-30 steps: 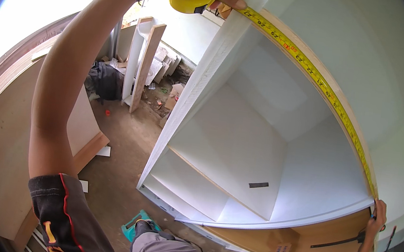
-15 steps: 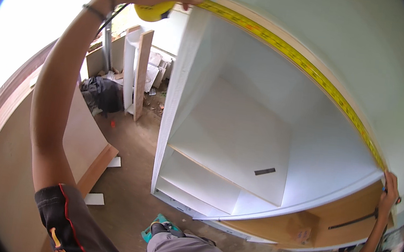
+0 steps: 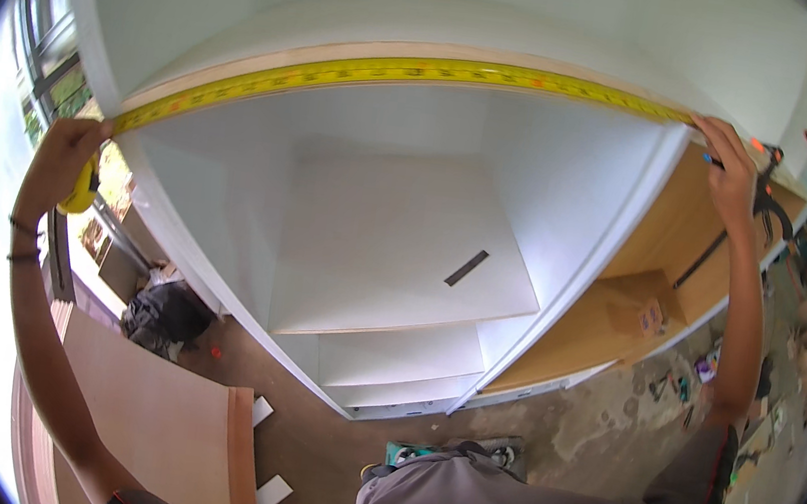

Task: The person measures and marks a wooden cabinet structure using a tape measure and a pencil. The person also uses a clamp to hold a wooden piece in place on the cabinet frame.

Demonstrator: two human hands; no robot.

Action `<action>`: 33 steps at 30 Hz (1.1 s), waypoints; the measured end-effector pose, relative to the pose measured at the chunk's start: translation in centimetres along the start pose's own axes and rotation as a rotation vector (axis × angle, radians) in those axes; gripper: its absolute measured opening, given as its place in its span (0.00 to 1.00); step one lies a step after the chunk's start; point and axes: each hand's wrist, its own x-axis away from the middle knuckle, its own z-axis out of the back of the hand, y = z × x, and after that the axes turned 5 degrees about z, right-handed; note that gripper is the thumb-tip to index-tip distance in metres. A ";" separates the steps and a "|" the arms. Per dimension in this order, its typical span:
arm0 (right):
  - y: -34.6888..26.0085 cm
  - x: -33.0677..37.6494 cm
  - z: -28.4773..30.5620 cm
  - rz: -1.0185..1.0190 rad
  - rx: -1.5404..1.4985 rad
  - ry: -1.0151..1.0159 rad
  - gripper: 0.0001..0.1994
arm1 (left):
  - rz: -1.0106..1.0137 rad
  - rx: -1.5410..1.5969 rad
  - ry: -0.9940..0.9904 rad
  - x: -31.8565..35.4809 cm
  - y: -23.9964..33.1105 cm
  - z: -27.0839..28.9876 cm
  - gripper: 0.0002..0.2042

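A yellow measuring tape [image 3: 395,75] is stretched across the upper front edge of a tall white cabinet [image 3: 405,242]. My left hand [image 3: 68,155] grips the tape's yellow case [image 3: 80,197] at the cabinet's left corner. At the right corner, my right hand [image 3: 731,171] pins the tape's free end against the edge, with a blue-tipped pen or pencil between its fingers. Inside the cabinet I see white shelves and a small dark strip [image 3: 467,267] lying on one of them.
A brown wooden board [image 3: 152,413] leans at lower left, with small white offcuts [image 3: 268,492] on the dusty floor. A wood-coloured compartment [image 3: 661,284] adjoins the cabinet on the right. Tools and clutter [image 3: 701,369] lie on the floor at right, a dark bag [image 3: 165,308] at left.
The view has swung so the tape now runs level across the top. My left hand with the case dropped to the left side; my right hand rose to the upper right.
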 end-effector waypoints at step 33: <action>0.2 -0.4 0.0 0.073 -0.003 0.208 0.10 | -0.113 -0.126 0.185 0.1 -1.6 -1.1 0.13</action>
